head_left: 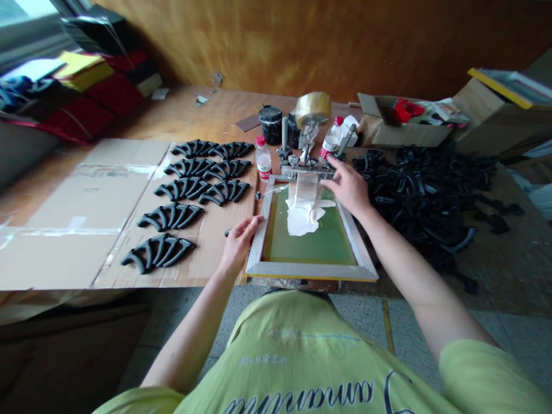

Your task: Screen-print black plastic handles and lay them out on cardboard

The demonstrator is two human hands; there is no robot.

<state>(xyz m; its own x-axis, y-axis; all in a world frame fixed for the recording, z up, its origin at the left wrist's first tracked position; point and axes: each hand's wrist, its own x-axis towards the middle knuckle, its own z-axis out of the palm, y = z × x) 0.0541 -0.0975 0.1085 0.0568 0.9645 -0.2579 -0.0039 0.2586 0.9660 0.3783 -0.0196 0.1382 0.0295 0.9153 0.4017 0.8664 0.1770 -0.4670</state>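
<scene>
A silk-screen frame (311, 269) with a grey rim and green mesh lies in front of me. White ink (304, 221) is pooled on its mesh, at the foot of an upright squeegee (307, 187). Beside the frame's left rim, my left hand (241, 240) is closed, thumb against fingers. The tip of a black plastic part (227, 233) pokes out behind it; the rest is hidden. Over the far right corner is my right hand (350, 187), fingers apart, close to the metal clamp (308, 171) and holding nothing that I can see.
Several black curved plastic parts (161, 253) stand in rows on cardboard (77, 230) at left. A heap of black parts (414, 201) covers the right side. Behind the frame are bottles (263, 161), a black tub (271, 123), a tape roll (313, 108) and an open carton (405, 135).
</scene>
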